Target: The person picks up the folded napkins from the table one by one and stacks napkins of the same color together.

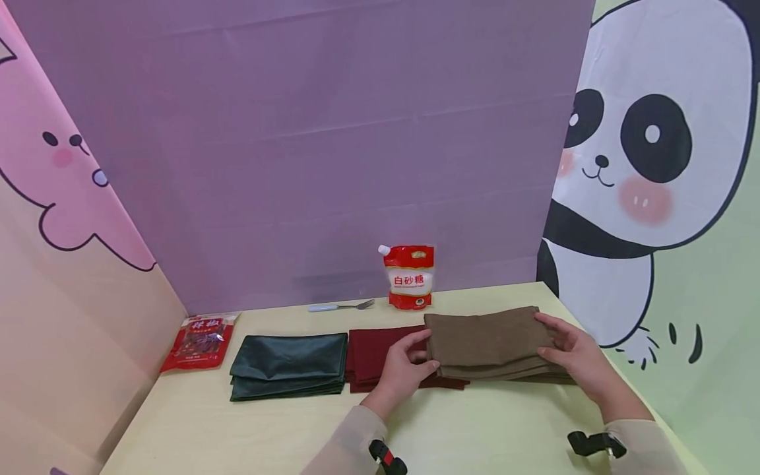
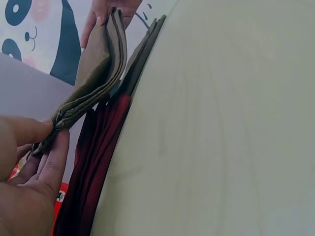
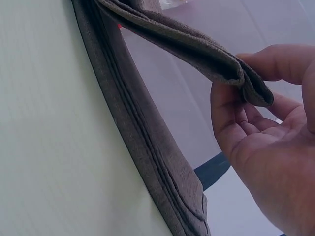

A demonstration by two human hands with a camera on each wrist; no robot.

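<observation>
Between my two hands hangs a folded brown cloth (image 1: 483,338), lifted off the table. My left hand (image 1: 402,373) pinches its left end, thumb on one face and fingers on the other, as the left wrist view shows. At the opposite end my right hand (image 3: 266,132) pinches the folded edge between thumb and fingers. Beneath the raised cloth, another folded brown cloth (image 3: 142,132) lies on the table in several layers. A folded dark red cloth (image 1: 374,349) lies just left of it, partly hidden behind my left hand and under the raised cloth.
A folded dark green cloth (image 1: 287,363) lies left of the red one. Farther left is a red food packet (image 1: 200,342). Along the back edge are a fork (image 1: 341,307) and a standing red-and-white spouted pouch (image 1: 410,277). A purple panel (image 1: 332,145) rises behind the table.
</observation>
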